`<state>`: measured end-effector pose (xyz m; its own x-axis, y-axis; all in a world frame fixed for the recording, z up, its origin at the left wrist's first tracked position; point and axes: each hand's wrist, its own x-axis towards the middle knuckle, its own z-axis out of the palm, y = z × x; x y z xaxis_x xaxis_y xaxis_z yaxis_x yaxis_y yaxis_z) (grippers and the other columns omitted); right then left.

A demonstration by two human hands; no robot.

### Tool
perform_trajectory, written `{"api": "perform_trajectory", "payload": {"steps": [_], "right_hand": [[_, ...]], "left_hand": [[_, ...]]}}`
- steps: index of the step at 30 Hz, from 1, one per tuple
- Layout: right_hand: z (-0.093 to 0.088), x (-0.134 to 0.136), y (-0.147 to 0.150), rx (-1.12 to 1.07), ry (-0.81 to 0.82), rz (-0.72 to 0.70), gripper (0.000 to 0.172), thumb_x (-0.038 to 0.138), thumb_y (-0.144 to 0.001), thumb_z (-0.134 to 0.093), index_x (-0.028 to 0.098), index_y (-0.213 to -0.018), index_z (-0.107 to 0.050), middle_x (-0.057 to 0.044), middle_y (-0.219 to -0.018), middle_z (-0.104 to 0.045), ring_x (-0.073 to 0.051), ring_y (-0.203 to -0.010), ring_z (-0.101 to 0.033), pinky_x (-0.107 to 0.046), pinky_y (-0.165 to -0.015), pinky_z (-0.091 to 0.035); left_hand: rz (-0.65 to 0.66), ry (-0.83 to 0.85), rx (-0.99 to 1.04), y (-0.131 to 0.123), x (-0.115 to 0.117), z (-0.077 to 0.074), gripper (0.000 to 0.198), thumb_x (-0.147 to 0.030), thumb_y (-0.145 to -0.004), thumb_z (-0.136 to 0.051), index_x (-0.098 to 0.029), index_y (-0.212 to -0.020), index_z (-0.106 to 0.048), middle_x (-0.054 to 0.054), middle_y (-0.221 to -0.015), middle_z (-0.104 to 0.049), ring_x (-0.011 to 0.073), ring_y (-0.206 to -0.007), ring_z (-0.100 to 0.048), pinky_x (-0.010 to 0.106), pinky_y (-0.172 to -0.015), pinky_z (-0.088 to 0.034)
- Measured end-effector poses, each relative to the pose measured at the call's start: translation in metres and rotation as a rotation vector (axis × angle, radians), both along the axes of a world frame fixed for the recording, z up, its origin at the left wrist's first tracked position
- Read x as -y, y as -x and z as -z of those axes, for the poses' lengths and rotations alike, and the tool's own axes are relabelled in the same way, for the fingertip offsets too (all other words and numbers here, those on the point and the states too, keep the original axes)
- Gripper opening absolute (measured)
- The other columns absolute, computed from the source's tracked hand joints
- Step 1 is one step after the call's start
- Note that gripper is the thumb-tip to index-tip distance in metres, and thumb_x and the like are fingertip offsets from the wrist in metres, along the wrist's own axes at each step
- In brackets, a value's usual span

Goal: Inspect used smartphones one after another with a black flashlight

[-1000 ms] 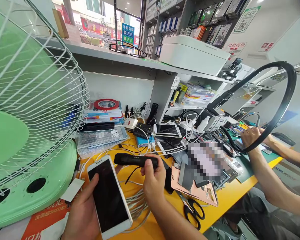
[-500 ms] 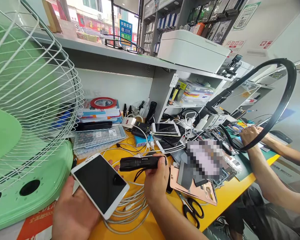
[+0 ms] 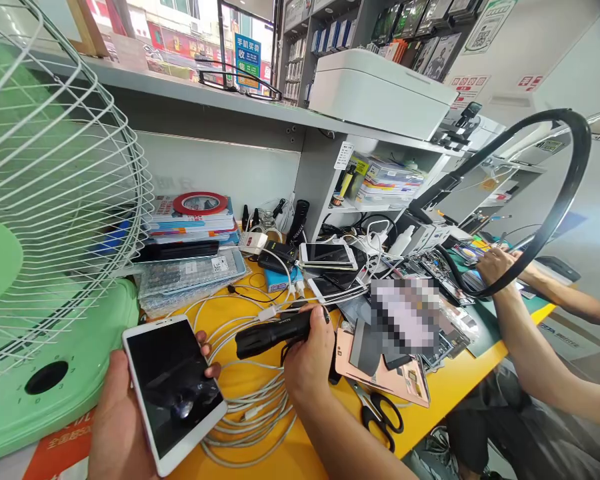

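Observation:
My left hand (image 3: 117,417) is closed around a white-framed smartphone (image 3: 176,390), thumb on one edge and fingertips on the other. Its dark screen faces up, with a bright reflection near the lower part. In my right hand (image 3: 307,363) is a black flashlight (image 3: 270,333), gripped near its tail with its head pointing left toward the phone. No beam from it can be made out. Beneath both hands a coil of white cable (image 3: 253,427) lies on the yellow tabletop. Black-handled scissors (image 3: 380,417) rest to the right of my right forearm.
A green fan (image 3: 55,280) stands close on the left. Bubble-wrapped parts (image 3: 190,280), another white phone (image 3: 327,255), cables and a pink phone panel (image 3: 375,367) crowd the table. At right, a co-worker's arms (image 3: 535,347) reach past a black flexible arm (image 3: 570,193).
The phone has moved left and down and turned more upright in my left hand, and a bright reflection now shows on its screen. The flashlight has tilted, its head lower.

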<state>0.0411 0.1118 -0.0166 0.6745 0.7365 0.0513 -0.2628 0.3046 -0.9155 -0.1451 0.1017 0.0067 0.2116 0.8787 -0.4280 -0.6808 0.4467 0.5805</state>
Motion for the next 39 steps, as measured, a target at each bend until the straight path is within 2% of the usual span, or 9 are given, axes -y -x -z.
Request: {"api": "perform_trajectory", "payload": {"steps": [4,9,13,17,21,28,33,36,39], "right_hand": [[0.002,-0.006,-0.005,-0.051,-0.021,0.011,0.061,0.069,-0.085,-0.058,0.011,-0.082,-0.043,0.001,-0.069,-0.039,-0.005,-0.060,-0.040,-0.015,-0.056,-0.040],[0.001,-0.005,-0.008,-0.094,0.021,-0.030,0.066,0.073,-0.077,-0.066,0.010,-0.086,-0.049,-0.001,-0.071,-0.045,-0.007,-0.063,-0.043,-0.016,-0.057,-0.040],[-0.005,-0.002,-0.008,-0.127,0.044,-0.073,0.073,0.076,-0.067,-0.072,0.008,-0.087,-0.057,-0.002,-0.069,-0.045,-0.008,-0.062,-0.042,-0.016,-0.054,-0.035],[-0.015,0.000,-0.005,-0.163,0.047,-0.120,0.078,0.080,-0.062,-0.073,0.007,-0.088,-0.060,-0.002,-0.068,-0.043,-0.008,-0.060,-0.041,-0.016,-0.052,-0.034],[-0.033,0.006,-0.005,-0.161,0.029,-0.129,0.078,0.081,-0.063,-0.072,0.008,-0.090,-0.059,-0.001,-0.069,-0.040,-0.006,-0.058,-0.037,-0.014,-0.049,-0.032],[-0.070,0.030,-0.015,-0.058,-0.038,-0.200,0.069,0.077,-0.073,-0.068,0.012,-0.090,-0.055,-0.001,-0.066,-0.041,-0.008,-0.058,-0.041,-0.014,-0.048,-0.034],[-0.079,0.040,-0.018,0.008,-0.096,-0.232,0.060,0.071,-0.079,-0.068,0.014,-0.091,-0.058,-0.002,-0.070,-0.044,-0.007,-0.060,-0.040,-0.012,-0.050,-0.035],[-0.082,0.042,-0.021,0.013,-0.108,-0.243,0.057,0.070,-0.081,-0.068,0.014,-0.091,-0.060,-0.002,-0.069,-0.045,-0.005,-0.057,-0.038,-0.011,-0.050,-0.034],[-0.085,0.044,-0.025,0.000,-0.120,-0.238,0.054,0.069,-0.082,-0.068,0.016,-0.092,-0.062,-0.002,-0.071,-0.046,-0.006,-0.061,-0.042,-0.011,-0.053,-0.037]], "left_hand": [[0.002,0.027,-0.029,-0.003,0.000,0.000,0.049,-0.050,-0.091,-0.045,-0.022,-0.130,-0.057,0.013,-0.107,-0.072,0.0330,-0.077,-0.068,0.055,-0.064,-0.058],[0.032,0.080,-0.011,-0.004,0.000,0.002,0.046,-0.049,-0.092,-0.044,-0.035,-0.135,-0.051,0.007,-0.112,-0.071,0.0324,-0.077,-0.070,0.052,-0.060,-0.059],[0.050,0.071,-0.009,-0.004,0.002,0.001,0.044,-0.048,-0.093,-0.041,-0.032,-0.132,-0.055,0.006,-0.112,-0.073,0.0329,-0.081,-0.071,0.054,-0.063,-0.059],[0.072,0.046,-0.053,-0.008,0.004,-0.005,0.046,-0.051,-0.090,-0.045,-0.026,-0.127,-0.059,0.008,-0.115,-0.072,0.0338,-0.079,-0.069,0.051,-0.055,-0.059],[0.094,0.049,-0.040,-0.011,0.003,-0.007,0.044,-0.047,-0.091,-0.048,-0.018,-0.120,-0.063,0.009,-0.108,-0.073,0.0311,-0.075,-0.068,0.048,-0.057,-0.059],[0.089,0.065,0.033,-0.014,0.003,0.002,0.039,-0.050,-0.088,-0.052,-0.028,-0.118,-0.064,0.006,-0.103,-0.076,0.0308,-0.070,-0.068,0.047,-0.054,-0.060],[0.126,0.051,-0.047,-0.011,0.003,0.010,0.046,-0.057,-0.087,-0.046,-0.031,-0.123,-0.060,0.008,-0.105,-0.075,0.0335,-0.076,-0.070,0.049,-0.056,-0.060],[0.149,-0.053,-0.128,-0.011,0.004,0.005,0.040,-0.051,-0.088,-0.048,-0.033,-0.122,-0.060,0.006,-0.105,-0.075,0.0321,-0.078,-0.070,0.050,-0.062,-0.061],[0.169,-0.099,-0.168,-0.010,0.003,0.003,0.037,-0.044,-0.088,-0.051,-0.032,-0.122,-0.060,0.007,-0.106,-0.075,0.0322,-0.076,-0.070,0.049,-0.058,-0.060]]}}
